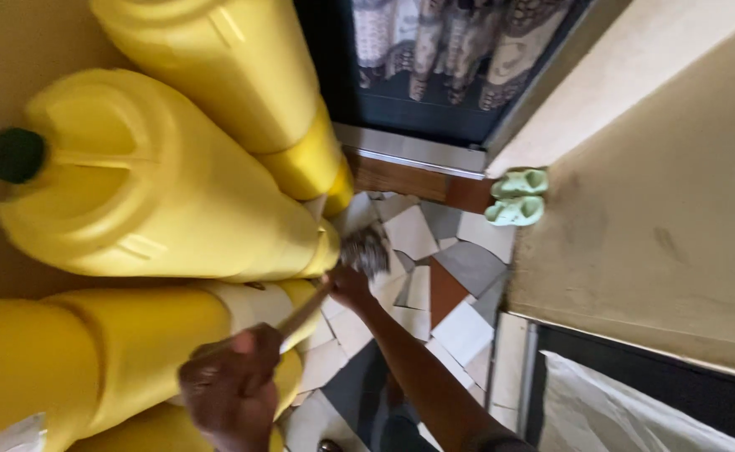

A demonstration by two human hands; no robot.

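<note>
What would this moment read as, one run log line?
left hand: grips mop handle | right hand: lower on handle | mop head: on tiled floor, beside yellow jerrycans

Both hands are bare, no rings or gloves: the left hand (pixel 232 387) and the right hand (pixel 349 286). The right forearm (pixel 422 368) is sleeveless throughout.

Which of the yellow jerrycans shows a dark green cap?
The jerrycan on the left, second from the top: a round dark green cap sits at its left end. No cap shows on the other yellow jerrycans.
</note>
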